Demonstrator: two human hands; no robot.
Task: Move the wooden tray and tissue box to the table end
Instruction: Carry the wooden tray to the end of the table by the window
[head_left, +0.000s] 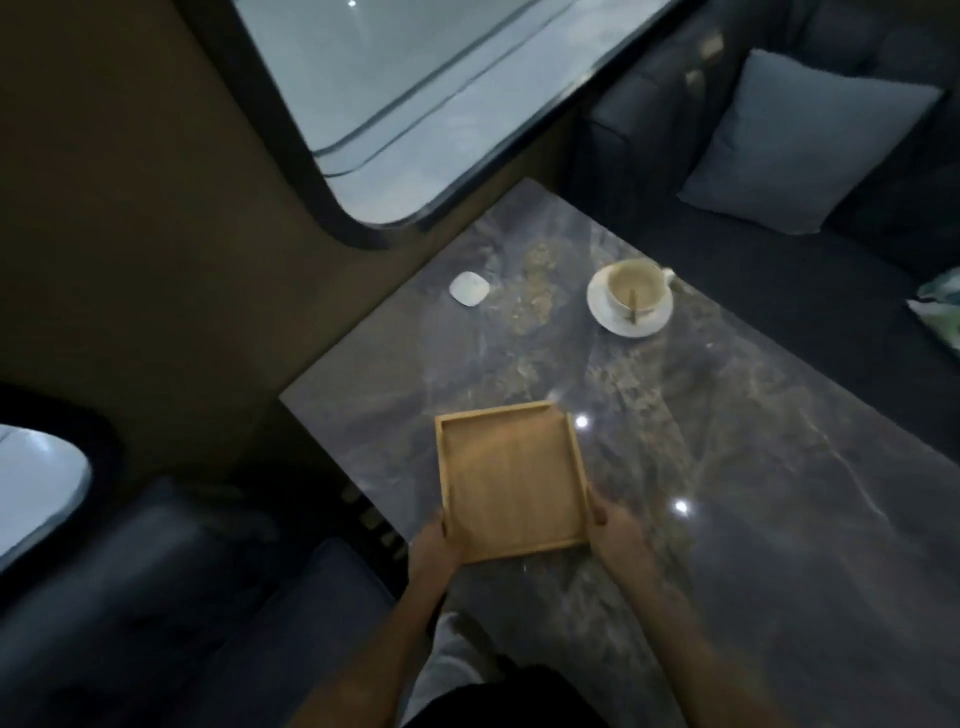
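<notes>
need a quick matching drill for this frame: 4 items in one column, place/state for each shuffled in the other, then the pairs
1 wooden tray
2 cup
3 small white dish
4 pillow

A on the sofa, past the table
B gripped at both sides by left hand and right hand
C alone on the table, window side
D on a saucer, with a spoon in it

Pairs: 1-B, 2-D, 3-C, 4-A

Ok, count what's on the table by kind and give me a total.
Wooden tray: 1
Cup: 1
Saucer: 1
Spoon: 1
Small white dish: 1
Total: 5
No tissue box shows on the table.
</notes>
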